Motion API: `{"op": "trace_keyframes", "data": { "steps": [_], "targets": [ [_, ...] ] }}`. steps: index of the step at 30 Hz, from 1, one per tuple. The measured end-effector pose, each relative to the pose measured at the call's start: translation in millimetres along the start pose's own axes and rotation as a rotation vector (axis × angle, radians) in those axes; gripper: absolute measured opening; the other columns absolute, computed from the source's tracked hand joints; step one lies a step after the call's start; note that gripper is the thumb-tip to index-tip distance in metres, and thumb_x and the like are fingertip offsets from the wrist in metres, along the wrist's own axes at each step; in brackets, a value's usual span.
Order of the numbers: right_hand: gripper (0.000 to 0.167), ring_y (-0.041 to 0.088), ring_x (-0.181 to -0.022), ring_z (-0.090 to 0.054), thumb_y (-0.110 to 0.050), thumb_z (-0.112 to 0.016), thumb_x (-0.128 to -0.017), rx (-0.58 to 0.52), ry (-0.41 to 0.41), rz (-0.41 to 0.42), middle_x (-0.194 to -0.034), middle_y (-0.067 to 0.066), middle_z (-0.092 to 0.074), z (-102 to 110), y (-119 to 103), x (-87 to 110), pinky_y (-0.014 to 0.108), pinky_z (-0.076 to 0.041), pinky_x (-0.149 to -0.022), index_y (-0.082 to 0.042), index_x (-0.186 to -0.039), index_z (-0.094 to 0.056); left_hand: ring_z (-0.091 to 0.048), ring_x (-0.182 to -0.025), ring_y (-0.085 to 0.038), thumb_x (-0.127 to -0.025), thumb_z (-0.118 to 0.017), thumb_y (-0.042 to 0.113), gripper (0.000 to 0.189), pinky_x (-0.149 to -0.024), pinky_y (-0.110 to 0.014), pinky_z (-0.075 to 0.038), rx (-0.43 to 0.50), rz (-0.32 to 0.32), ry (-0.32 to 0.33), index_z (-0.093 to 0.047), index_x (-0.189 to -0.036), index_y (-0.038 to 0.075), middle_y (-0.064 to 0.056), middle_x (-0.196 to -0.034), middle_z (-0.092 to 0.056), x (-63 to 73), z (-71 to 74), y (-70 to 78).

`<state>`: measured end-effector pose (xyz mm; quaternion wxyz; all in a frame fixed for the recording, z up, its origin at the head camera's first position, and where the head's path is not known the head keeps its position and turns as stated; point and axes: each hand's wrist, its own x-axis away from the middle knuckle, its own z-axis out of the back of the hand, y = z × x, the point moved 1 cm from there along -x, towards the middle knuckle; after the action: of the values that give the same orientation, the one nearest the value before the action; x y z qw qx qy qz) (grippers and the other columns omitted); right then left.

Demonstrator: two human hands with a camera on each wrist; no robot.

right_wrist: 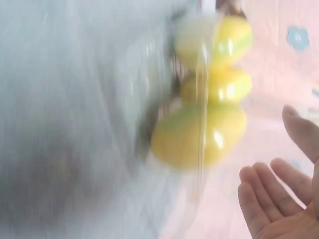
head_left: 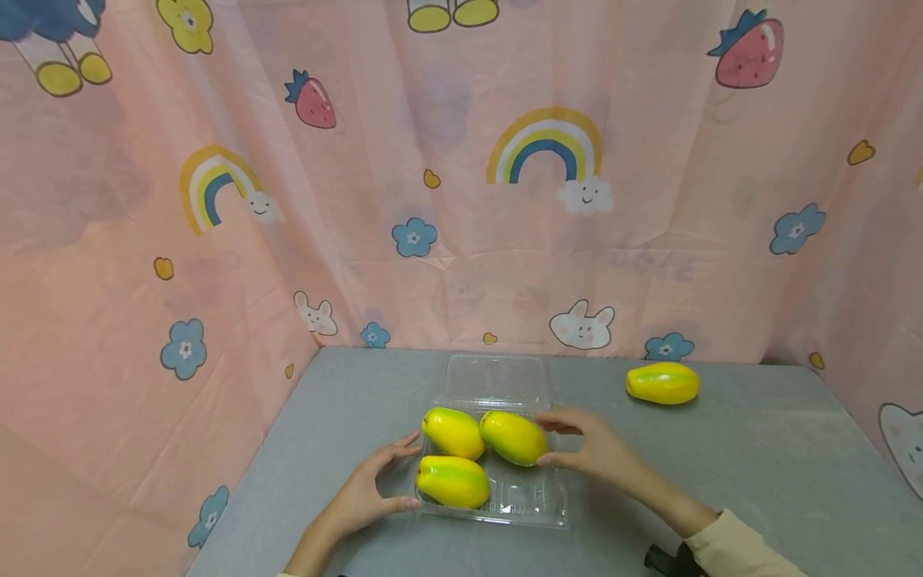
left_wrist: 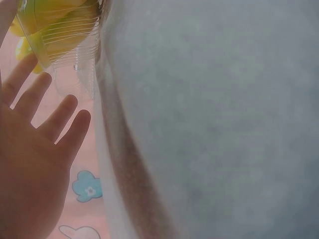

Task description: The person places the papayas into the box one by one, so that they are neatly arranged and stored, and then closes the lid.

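Observation:
Three yellow-green papayas lie in a clear plastic clamshell box [head_left: 525, 495]: the back-left papaya [head_left: 453, 433], the front-left papaya [head_left: 454, 482] and the back-right papaya [head_left: 513, 438]. The box's lid [head_left: 496, 379] is folded back toward the curtain. My left hand [head_left: 360, 495] is at the box's left side with fingers spread; the left wrist view shows its straight fingers [left_wrist: 60, 117] by the ribbed wall. Beside the back-right papaya is my right hand [head_left: 598, 449], thumb and fingers apart. In the right wrist view, that hand [right_wrist: 284, 204] holds nothing.
Another papaya [head_left: 663, 383] lies at the table's back right. A grey cloth covers the table [head_left: 721, 457]. Behind it hangs a pink patterned curtain [head_left: 461, 296]. A black object [head_left: 672, 561] shows beside the right sleeve [head_left: 735, 549].

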<state>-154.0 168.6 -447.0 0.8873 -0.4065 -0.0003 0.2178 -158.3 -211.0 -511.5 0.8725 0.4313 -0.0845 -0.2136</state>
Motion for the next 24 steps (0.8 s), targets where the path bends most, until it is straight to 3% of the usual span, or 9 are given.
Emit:
{"op": "trace_keyframes", "data": {
  "steps": [9,16,20,22,24],
  "targets": [
    [0.06,0.027,-0.109,-0.068,-0.033,-0.083,-0.077,0.127,0.131,-0.017,-0.126,0.008,-0.069,60.0,35.0,6.3,0.041,-0.057,-0.093,-0.007,-0.128,-0.064,-0.033,-0.15,-0.019,-0.071,-0.085,0.048,0.072,-0.119,-0.055,-0.034,0.014,0.034,-0.004,-0.053,-0.136,0.038,0.017,-0.159,-0.036,-0.5,0.7,-0.6],
    [0.058,0.034,-0.109,-0.067,-0.032,-0.08,-0.081,0.168,0.18,-0.042,-0.123,0.015,-0.07,93.8,58.1,8.8,0.043,-0.058,-0.091,-0.005,-0.129,-0.063,-0.033,-0.15,-0.021,-0.07,-0.085,0.048,0.073,-0.118,-0.058,-0.032,0.025,0.037,-0.005,-0.054,-0.136,0.038,0.016,-0.159,-0.037,-0.3,1.2,1.0],
    [0.06,0.036,-0.111,-0.065,-0.036,-0.077,-0.085,0.171,0.172,-0.103,-0.128,0.017,-0.067,108.1,71.7,9.4,0.033,-0.06,-0.09,-0.007,-0.134,-0.06,-0.034,-0.15,-0.024,-0.071,-0.084,0.049,0.072,-0.117,-0.06,-0.033,0.019,0.024,-0.001,-0.054,-0.136,0.037,0.013,-0.159,-0.037,0.2,0.9,0.8],
    [0.063,0.038,-0.114,-0.063,-0.04,-0.075,-0.086,0.171,0.159,-0.151,-0.132,0.019,-0.064,114.4,78.3,10.7,0.035,-0.059,-0.092,-0.007,-0.137,-0.057,-0.034,-0.15,-0.023,-0.071,-0.084,0.049,0.072,-0.118,-0.059,-0.033,0.017,0.026,-0.001,-0.054,-0.136,0.038,0.014,-0.159,-0.037,0.1,0.8,0.6],
    [0.066,0.04,-0.118,-0.061,-0.043,-0.072,-0.088,0.178,0.149,-0.197,-0.135,0.021,-0.061,119.8,85.5,12.2,0.047,-0.056,-0.095,-0.005,-0.138,-0.055,-0.034,-0.15,-0.021,-0.071,-0.084,0.049,0.072,-0.118,-0.058,-0.033,0.013,0.033,-0.002,-0.054,-0.135,0.039,0.017,-0.158,-0.037,-0.1,0.6,0.5]
  ]
}}
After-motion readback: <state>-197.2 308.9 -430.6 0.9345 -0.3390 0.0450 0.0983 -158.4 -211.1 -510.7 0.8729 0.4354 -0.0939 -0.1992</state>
